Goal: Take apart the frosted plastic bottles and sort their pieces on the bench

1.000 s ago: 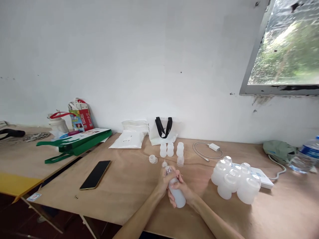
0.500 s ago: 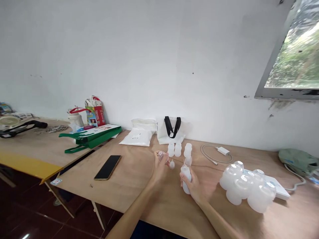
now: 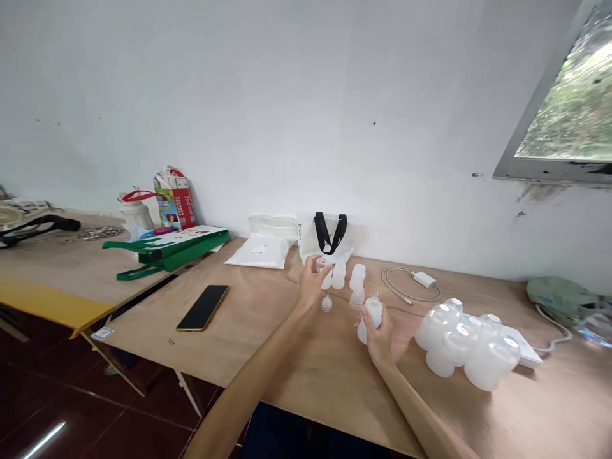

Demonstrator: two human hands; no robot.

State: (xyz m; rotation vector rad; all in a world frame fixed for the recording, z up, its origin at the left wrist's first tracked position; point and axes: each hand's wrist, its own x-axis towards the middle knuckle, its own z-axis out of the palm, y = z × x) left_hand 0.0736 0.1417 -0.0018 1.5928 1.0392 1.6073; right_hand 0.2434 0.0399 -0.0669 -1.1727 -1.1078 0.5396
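Note:
My right hand [image 3: 380, 335] is wrapped round a translucent white squeeze bottle [image 3: 373, 310] with a thin tip on top, tilted above the table. In the fingers of my left hand [image 3: 312, 279] is a small clear cap [image 3: 321, 262], partly covered by them. That hand is beside several small frosted bottles [image 3: 339, 276], one of them partly behind its fingers. Another frosted bottle [image 3: 357, 277] stands just to their right. A clear nozzle cap [image 3: 326, 304] and a clear dome-shaped cap [image 3: 356, 299] rest on the table between my hands.
Larger frosted bottles [image 3: 461, 344] cluster at the right by a white box [image 3: 523, 347]. A charger with cable [image 3: 424, 278] lies behind them. A phone [image 3: 203, 308], white packages [image 3: 262, 248], a black-handled bag [image 3: 306, 245] and a green bag [image 3: 186, 255] are further left.
My left hand has moved back and up with the clear cap, to beside the small bottles. My right hand has shifted slightly right and up, the squeeze bottle still in it.

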